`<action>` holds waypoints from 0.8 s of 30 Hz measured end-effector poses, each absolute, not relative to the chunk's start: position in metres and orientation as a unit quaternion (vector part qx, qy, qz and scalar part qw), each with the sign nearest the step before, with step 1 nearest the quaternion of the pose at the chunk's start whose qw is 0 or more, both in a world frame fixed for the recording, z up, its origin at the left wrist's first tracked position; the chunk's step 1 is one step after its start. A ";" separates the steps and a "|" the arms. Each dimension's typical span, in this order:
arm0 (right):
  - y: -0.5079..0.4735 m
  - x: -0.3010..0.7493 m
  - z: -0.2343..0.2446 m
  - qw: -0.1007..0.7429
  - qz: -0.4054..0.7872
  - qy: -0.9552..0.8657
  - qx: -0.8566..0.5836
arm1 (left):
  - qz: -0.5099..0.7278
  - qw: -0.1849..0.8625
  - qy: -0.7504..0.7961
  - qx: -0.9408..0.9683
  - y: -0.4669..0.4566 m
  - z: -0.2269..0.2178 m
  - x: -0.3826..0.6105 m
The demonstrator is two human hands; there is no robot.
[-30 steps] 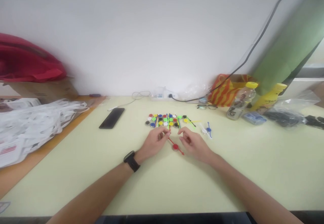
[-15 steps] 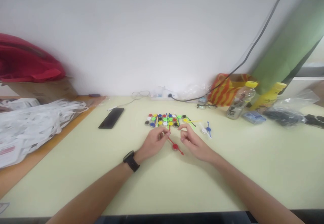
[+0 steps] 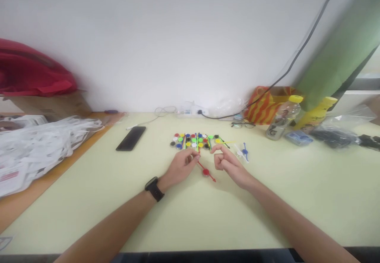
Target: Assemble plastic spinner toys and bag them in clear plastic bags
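A red arrow spinner (image 3: 206,172) with a round hub slants across the table, its arrowhead towards the lower right. My left hand (image 3: 181,166) pinches the spinner's upper end between thumb and fingertips; a black watch (image 3: 154,188) is on that wrist. My right hand (image 3: 233,166) hovers just right of the spinner, apart from it, with the index finger out and the other fingers curled, nothing visible in it. Behind both hands lie rows of coloured round discs (image 3: 194,140) with thin arrows among them. Right of these rest a blue arrow spinner (image 3: 244,151) and a white arrow spinner (image 3: 239,153).
A black phone (image 3: 131,138) lies at left, near white bags (image 3: 44,144). Along the wall are a power strip (image 3: 190,113) and eyeglasses (image 3: 242,124). At right stand a clear bottle (image 3: 283,118), a yellow bottle (image 3: 316,114) and a striped bag (image 3: 258,104).
My right hand has drawn slightly to the right, away from the spinner, its index finger more raised. My left hand keeps its pinch in the same place.
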State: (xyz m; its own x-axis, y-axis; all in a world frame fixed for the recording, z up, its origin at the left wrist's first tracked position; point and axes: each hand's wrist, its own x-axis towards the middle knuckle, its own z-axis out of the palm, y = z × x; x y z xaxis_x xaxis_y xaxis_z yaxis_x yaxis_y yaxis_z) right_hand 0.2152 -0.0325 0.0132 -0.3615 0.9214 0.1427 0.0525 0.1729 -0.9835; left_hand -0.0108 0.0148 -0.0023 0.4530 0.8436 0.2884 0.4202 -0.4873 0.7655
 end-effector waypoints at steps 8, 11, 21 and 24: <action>-0.038 0.203 0.001 0.273 0.325 -0.800 -0.424 | 0.344 0.318 0.388 0.794 0.015 -0.003 -0.010; -0.039 0.204 0.001 0.234 0.278 -0.825 -0.433 | 0.347 0.320 0.390 0.791 0.015 -0.003 -0.010; -0.025 0.228 0.008 0.123 0.131 -0.818 -0.547 | 0.345 0.315 0.395 0.791 0.015 -0.005 -0.011; -0.020 0.238 0.008 0.095 0.094 -0.802 -0.582 | 0.344 0.314 0.398 0.790 0.016 -0.006 -0.011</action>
State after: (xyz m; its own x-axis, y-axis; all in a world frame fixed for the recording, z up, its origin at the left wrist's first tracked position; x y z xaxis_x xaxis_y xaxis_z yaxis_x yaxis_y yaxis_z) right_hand 0.2376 -0.0204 0.0077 -0.3049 0.9515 0.0420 0.9158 0.3050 -0.2612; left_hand -0.0110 0.0162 -0.0060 0.4473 0.8449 0.2933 0.4125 -0.4859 0.7706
